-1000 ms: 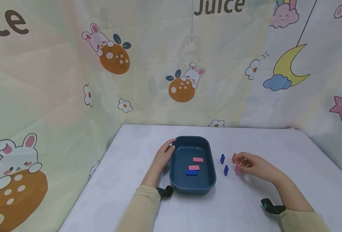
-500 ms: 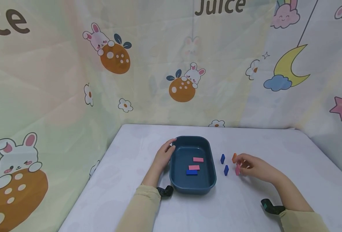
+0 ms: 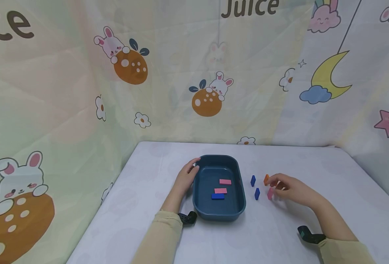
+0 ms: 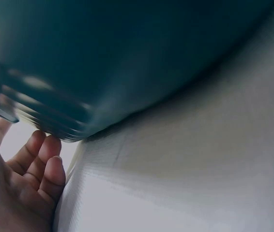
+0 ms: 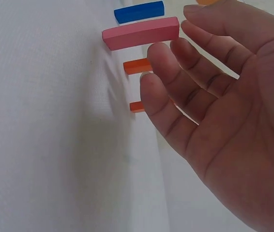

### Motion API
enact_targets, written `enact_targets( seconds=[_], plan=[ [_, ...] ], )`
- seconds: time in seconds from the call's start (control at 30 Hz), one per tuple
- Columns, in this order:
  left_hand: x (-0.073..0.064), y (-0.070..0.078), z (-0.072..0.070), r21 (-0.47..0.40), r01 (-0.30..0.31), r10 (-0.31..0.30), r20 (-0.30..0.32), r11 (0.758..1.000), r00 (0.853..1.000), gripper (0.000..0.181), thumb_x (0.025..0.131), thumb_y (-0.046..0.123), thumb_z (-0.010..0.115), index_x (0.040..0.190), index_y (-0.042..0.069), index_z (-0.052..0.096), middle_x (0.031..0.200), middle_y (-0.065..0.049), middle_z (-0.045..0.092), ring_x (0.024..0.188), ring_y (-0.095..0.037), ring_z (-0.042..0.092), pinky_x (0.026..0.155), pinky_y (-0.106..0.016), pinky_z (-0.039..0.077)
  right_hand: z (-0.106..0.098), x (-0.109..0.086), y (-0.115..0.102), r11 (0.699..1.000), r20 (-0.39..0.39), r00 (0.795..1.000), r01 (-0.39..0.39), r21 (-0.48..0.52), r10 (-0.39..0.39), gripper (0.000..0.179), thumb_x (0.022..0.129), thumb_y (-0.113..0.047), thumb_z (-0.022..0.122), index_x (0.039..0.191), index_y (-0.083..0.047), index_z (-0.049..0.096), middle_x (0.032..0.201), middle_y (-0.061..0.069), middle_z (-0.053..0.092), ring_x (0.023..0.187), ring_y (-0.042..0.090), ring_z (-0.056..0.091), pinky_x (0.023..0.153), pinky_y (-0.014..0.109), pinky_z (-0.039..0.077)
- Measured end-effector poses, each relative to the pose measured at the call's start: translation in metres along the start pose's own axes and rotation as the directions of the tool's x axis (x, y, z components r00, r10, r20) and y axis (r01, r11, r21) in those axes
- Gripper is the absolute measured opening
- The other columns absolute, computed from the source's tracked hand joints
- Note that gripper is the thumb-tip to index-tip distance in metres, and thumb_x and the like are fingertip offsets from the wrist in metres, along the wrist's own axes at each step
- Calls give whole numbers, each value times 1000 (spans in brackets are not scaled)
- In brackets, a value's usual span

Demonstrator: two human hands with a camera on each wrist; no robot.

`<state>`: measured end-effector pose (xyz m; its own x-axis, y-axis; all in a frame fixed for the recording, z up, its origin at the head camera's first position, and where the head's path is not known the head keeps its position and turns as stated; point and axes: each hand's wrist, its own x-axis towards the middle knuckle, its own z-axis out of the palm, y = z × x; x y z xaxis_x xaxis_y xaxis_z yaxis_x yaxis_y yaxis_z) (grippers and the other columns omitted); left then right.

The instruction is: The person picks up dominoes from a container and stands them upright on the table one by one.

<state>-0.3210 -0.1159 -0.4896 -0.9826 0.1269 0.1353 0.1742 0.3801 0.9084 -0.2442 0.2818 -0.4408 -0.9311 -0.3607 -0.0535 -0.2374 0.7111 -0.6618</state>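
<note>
At the left rim of a dark teal tray (image 3: pixel 234 209), my left hand (image 3: pixel 185 177) grips the edge; in the left wrist view its curled fingers (image 4: pixel 53 176) lie against the outer wall. Two pink blocks (image 3: pixel 225 182) and a blue block (image 3: pixel 218 196) lie flat inside. Right of the tray, my right hand (image 3: pixel 288 187) hovers around the top of an upright pink block (image 5: pixel 142 33), its thumb and fingers spread with a small gap. An orange block (image 3: pixel 266 179) stands just behind, partly hidden by the fingers.
Two blue blocks (image 3: pixel 257 194) stand upright between the tray and my right hand. More orange blocks (image 5: pixel 136 66) show beyond the pink one in the right wrist view. A white cloth covers the table (image 3: pixel 161 157); a printed curtain (image 3: pixel 168 73) hangs behind.
My right hand's fingers have loosened and drawn slightly up and away from the upright pink block, which stays standing. The left hand and tray have not moved.
</note>
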Motion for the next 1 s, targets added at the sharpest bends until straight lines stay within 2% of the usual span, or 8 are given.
enact_targets(
  seconds=[0.27,0.4,0.53,0.67,0.77,0.87,1.0],
  plan=[
    [0,-1,1,10,3,-3,-1,1000,1000,37,101,41,48,138,42,53,111,-6,63,91,-19,59,71,-32,51,-1,-1,-2,1000,-22,1000,1,-4,-1,30,93,-19,67,122,-12,60,108,5,62,90,17,56,73,24,51],
    [1,-2,1,6,-1,1,7,1000,1000,37,101,42,48,138,42,53,113,-6,63,91,-19,58,70,-32,51,-4,-3,-11,1000,-30,999,28,10,-27,28,94,-19,66,121,-13,60,111,8,62,90,17,56,72,24,51],
    [2,-2,1,9,3,-3,3,1000,1000,37,101,41,49,137,43,53,112,-6,62,89,-20,58,70,-31,51,-8,-1,-25,996,-21,998,66,63,-64,26,96,-20,64,121,-16,59,112,14,63,90,22,63,76,24,53],
    [2,-3,1,8,11,-11,-2,1000,1000,36,101,43,48,137,45,53,111,-5,62,89,-19,58,70,-32,51,-10,11,-44,992,-6,997,79,96,-78,28,95,-25,65,122,-19,58,113,13,63,90,24,66,79,28,55],
    [1,-3,2,7,11,-11,0,1000,1000,36,101,43,48,137,45,53,112,-4,62,91,-20,58,71,-32,51,-11,22,-61,992,18,997,75,102,-77,28,95,-26,66,121,-19,59,111,12,62,87,25,63,72,34,56],
    [0,-2,2,5,8,-8,2,1000,1000,36,101,42,48,137,44,53,113,-5,62,94,-20,58,71,-32,51,-11,36,-79,990,66,994,78,115,-86,28,96,-28,64,121,-17,59,107,11,62,85,27,63,72,36,55],
    [0,-1,2,9,2,-2,-3,1000,1000,37,101,42,48,137,43,53,113,-5,62,95,-20,58,71,-33,51,-8,59,-98,989,171,979,94,117,-113,28,96,-34,62,121,-19,60,106,11,63,92,29,63,79,39,53]
  ],
)
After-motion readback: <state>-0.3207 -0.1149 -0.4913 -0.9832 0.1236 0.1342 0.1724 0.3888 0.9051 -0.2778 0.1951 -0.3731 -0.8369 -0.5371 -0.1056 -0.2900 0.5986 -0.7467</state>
